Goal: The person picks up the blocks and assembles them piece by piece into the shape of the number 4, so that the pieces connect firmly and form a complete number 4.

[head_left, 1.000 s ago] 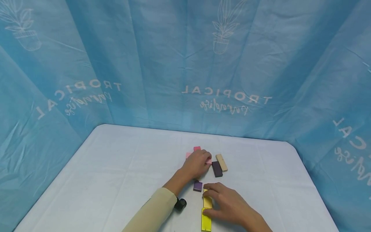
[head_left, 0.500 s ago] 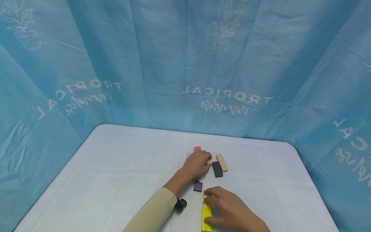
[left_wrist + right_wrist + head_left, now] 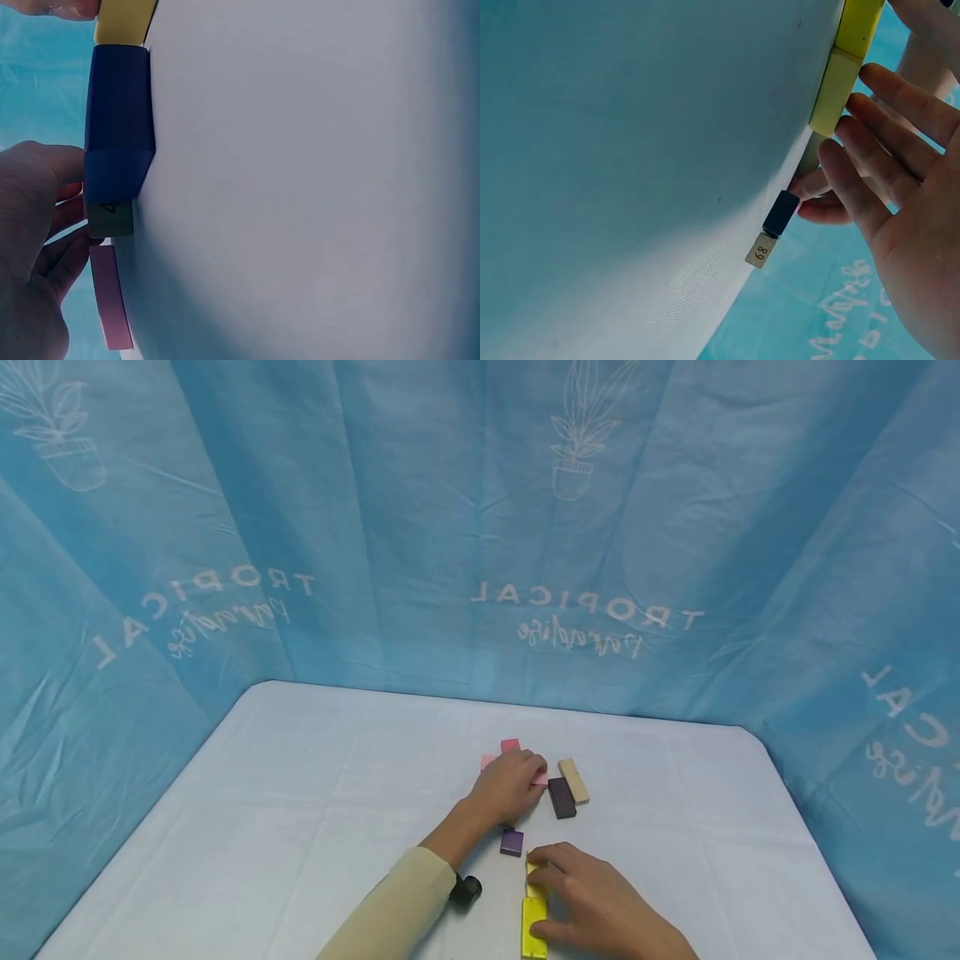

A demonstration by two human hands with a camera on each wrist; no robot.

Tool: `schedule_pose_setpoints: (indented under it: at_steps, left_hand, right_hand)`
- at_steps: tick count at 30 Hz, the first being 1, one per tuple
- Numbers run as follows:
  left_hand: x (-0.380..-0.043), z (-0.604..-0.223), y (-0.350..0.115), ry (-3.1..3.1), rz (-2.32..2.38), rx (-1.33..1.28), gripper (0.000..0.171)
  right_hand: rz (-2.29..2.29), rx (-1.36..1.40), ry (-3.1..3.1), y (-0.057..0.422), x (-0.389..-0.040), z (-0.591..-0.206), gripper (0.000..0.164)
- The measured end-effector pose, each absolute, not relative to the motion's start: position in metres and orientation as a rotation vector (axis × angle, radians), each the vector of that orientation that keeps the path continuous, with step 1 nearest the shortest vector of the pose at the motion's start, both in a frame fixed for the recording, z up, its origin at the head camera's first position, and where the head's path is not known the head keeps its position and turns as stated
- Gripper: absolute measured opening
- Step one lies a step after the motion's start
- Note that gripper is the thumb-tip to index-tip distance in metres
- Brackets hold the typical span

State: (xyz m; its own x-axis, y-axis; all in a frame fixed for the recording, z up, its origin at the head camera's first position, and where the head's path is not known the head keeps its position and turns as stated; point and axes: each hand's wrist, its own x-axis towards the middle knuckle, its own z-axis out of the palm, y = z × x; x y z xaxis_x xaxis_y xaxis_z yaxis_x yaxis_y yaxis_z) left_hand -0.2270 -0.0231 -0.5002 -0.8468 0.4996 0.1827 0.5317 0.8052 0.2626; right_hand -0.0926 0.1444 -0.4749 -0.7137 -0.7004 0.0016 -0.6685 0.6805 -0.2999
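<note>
My left hand is at the middle of the table. Its fingers curl over a light pink block, most of it hidden beneath them. Another pink block and a darker pink one show just beyond that hand. Near its wrist lie a dark purple block and a wooden block marked 4. Fairly straight fingers of my right hand touch the side of a pale yellow block. Its thumb lies at a bright yellow block, set end to end with the pale one.
Right of the left hand, a dark block lies alongside a natural wood block. The white table is backed by a blue curtain on three sides. A black wrist camera sits at the left wrist.
My right fingers have moved slightly toward me along the pale yellow block, and the thumb has slid back on the bright yellow one. The left hand stays in place.
</note>
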Motion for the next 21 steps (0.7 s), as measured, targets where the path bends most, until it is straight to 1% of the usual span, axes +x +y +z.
schedule_pose_setpoints:
  at_steps: [12,21]
  left_hand:
    - [-0.2237,-0.4980,-0.0260,-2.843,-0.479,-0.882,0.027]
    - [-0.2202,-0.4921,-0.0230,-2.814,-0.538,-0.920,0.028]
  right_hand:
    - [-0.453,-1.174,2.758,0.1467,-0.0919,-0.4778,0.049]
    - [-0.418,-1.142,2.775,0.1460,-0.0921,-0.4767,0.050]
